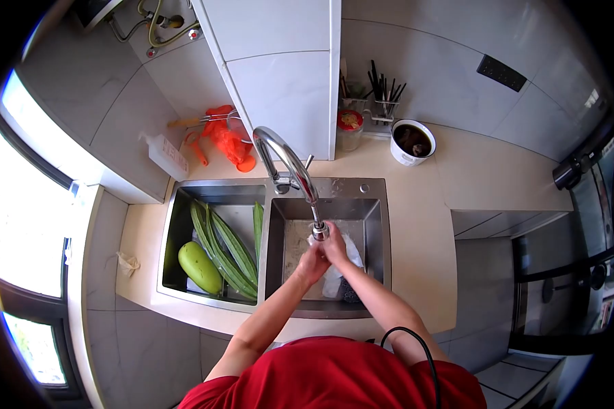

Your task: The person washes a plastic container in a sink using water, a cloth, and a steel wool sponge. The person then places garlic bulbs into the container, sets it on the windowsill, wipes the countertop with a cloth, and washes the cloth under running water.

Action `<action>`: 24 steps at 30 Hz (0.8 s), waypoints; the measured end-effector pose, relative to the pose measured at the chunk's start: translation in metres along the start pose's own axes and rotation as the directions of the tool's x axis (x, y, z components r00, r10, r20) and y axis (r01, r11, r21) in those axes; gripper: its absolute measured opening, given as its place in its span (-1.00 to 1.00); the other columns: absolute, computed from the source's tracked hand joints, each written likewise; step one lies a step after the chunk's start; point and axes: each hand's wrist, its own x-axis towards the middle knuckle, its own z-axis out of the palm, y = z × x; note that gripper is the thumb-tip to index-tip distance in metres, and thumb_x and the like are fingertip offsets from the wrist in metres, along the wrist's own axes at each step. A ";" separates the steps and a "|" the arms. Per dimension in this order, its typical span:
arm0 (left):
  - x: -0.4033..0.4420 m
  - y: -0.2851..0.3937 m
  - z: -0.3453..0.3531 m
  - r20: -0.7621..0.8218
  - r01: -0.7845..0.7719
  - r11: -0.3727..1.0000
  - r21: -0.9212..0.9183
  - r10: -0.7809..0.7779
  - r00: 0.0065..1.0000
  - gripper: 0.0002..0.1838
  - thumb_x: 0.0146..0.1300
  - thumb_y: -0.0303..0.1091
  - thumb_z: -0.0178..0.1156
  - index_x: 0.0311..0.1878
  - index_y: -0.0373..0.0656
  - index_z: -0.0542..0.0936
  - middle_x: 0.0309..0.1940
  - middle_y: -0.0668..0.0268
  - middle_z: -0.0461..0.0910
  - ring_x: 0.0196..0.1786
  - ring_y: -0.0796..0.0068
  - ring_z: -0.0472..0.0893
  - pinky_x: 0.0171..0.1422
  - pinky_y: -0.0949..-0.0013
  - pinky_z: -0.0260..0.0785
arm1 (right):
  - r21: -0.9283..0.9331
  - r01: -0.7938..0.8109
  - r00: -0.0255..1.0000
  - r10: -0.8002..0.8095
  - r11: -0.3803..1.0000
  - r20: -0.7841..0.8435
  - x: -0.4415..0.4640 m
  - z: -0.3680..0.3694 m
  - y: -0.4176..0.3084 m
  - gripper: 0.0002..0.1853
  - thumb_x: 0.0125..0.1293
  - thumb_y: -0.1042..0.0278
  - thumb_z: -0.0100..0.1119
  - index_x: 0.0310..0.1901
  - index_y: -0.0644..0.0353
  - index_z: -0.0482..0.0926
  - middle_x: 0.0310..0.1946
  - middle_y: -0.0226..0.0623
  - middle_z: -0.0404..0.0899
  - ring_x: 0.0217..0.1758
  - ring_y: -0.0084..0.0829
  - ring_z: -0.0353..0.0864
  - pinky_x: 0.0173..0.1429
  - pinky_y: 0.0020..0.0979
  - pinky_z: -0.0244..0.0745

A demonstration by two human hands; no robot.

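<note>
My left hand and my right hand are pressed together over the right sink basin, directly below the faucet's spray head. The fingers of both look curled in, and anything between them is hidden. My right hand's fingertips are right beside the spray head; whether they touch it I cannot tell. Under my right forearm, a white translucent plastic bag lies in the basin. Next to it is a dark, rough-looking item, partly covered by the arm. The curved chrome faucet arches over the basin.
Several long ridged gourds and a smooth green gourd lie in the left basin. Behind are a white bottle, a red plastic bag, a red-lidded jar, a chopstick holder and a white pot.
</note>
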 end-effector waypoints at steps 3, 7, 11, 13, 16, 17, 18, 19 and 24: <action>0.061 0.014 -0.078 0.754 0.215 0.960 -0.179 -0.006 0.657 -0.56 0.42 -0.02 -0.20 0.12 -0.13 0.40 0.04 0.22 0.48 0.09 0.31 0.47 0.23 0.20 0.28 | 0.004 0.549 0.832 -0.547 0.836 -0.092 -0.045 0.013 -0.031 -0.72 0.29 0.32 -0.01 0.01 0.17 0.46 -0.12 0.03 0.53 -0.07 0.03 0.53 -0.03 -0.14 0.39; -0.004 0.038 -0.016 -0.176 -0.048 0.925 0.376 0.122 0.977 -0.62 0.38 -0.07 -0.03 0.06 -0.14 0.49 -0.23 0.40 0.54 -0.02 0.53 0.44 0.03 0.39 0.33 | 0.057 0.042 0.999 -0.043 0.997 0.009 -0.016 0.004 -0.001 -0.67 0.26 0.39 0.00 0.06 0.18 0.40 -0.17 0.02 0.55 -0.09 0.05 0.52 -0.06 -0.12 0.39; -0.003 0.050 -0.025 -0.018 -0.240 0.746 0.622 0.320 0.947 -0.73 0.32 -0.08 0.09 -0.16 -0.08 0.56 -0.43 0.52 0.49 -0.36 0.69 0.43 -0.25 0.49 0.30 | -0.224 0.352 0.913 -0.386 0.909 -0.130 -0.001 -0.014 0.026 -0.69 0.20 0.41 0.02 -0.01 0.25 0.40 -0.23 0.02 0.55 -0.13 0.05 0.52 -0.06 -0.08 0.39; -0.001 0.049 -0.023 -0.017 -0.242 0.749 0.616 0.320 0.947 -0.75 0.31 -0.10 0.11 -0.18 -0.07 0.56 -0.46 0.55 0.48 -0.40 0.73 0.41 -0.33 0.54 0.25 | -0.248 0.419 0.869 -0.465 0.874 -0.171 -0.017 -0.026 -0.005 -0.69 0.17 0.41 0.05 -0.03 0.27 0.40 -0.24 0.03 0.55 -0.14 0.06 0.52 -0.07 -0.06 0.40; -0.001 0.038 -0.004 -0.144 -0.307 0.827 0.470 0.416 0.898 -0.79 0.27 -0.15 0.18 -0.29 -0.09 0.53 -0.57 0.53 0.42 -0.49 0.74 0.39 -0.46 0.54 0.19 | -0.003 0.334 0.938 -0.332 0.943 0.097 -0.038 -0.006 -0.022 -0.60 0.08 0.34 0.19 -0.03 0.26 0.40 -0.33 0.06 0.55 -0.22 0.07 0.55 -0.15 -0.08 0.44; 0.005 0.035 -0.007 -0.144 -0.307 0.828 0.470 0.415 0.898 -0.79 0.27 -0.15 0.18 -0.29 -0.09 0.53 -0.57 0.53 0.42 -0.49 0.74 0.39 -0.46 0.54 0.19 | -0.004 0.334 0.938 -0.332 0.943 0.096 -0.039 -0.004 -0.016 -0.60 0.08 0.34 0.19 -0.03 0.26 0.40 -0.33 0.06 0.55 -0.22 0.07 0.55 -0.15 -0.08 0.44; 0.008 0.033 -0.007 -0.171 -0.339 0.806 0.485 0.467 0.867 -0.77 0.24 -0.14 0.20 -0.31 -0.10 0.53 -0.57 0.51 0.43 -0.51 0.72 0.39 -0.47 0.54 0.21 | -0.018 0.284 0.955 -0.281 0.959 0.098 -0.041 -0.007 -0.023 -0.61 0.09 0.34 0.19 -0.03 0.25 0.41 -0.35 0.05 0.55 -0.22 0.07 0.55 -0.16 -0.10 0.45; 0.009 0.033 -0.008 -0.196 -0.368 0.782 0.503 0.518 0.833 -0.75 0.22 -0.13 0.23 -0.34 -0.12 0.52 -0.57 0.49 0.44 -0.53 0.70 0.40 -0.47 0.53 0.22 | -0.031 0.233 0.968 -0.229 0.972 0.098 -0.044 -0.009 -0.029 -0.61 0.10 0.34 0.19 -0.03 0.24 0.41 -0.36 0.05 0.55 -0.23 0.06 0.55 -0.17 -0.12 0.45; -0.005 0.073 -0.017 -0.009 -0.122 0.580 0.806 0.218 0.976 -0.72 0.19 -0.13 0.26 -0.30 -0.17 0.54 -0.50 0.42 0.50 -0.47 0.66 0.45 -0.42 0.56 0.28 | 0.387 -0.155 0.912 -0.019 0.909 0.409 -0.015 -0.028 0.010 -0.60 0.24 0.28 0.17 0.08 0.21 0.42 -0.18 -0.42 0.54 -0.10 -0.57 0.48 0.01 -0.51 0.36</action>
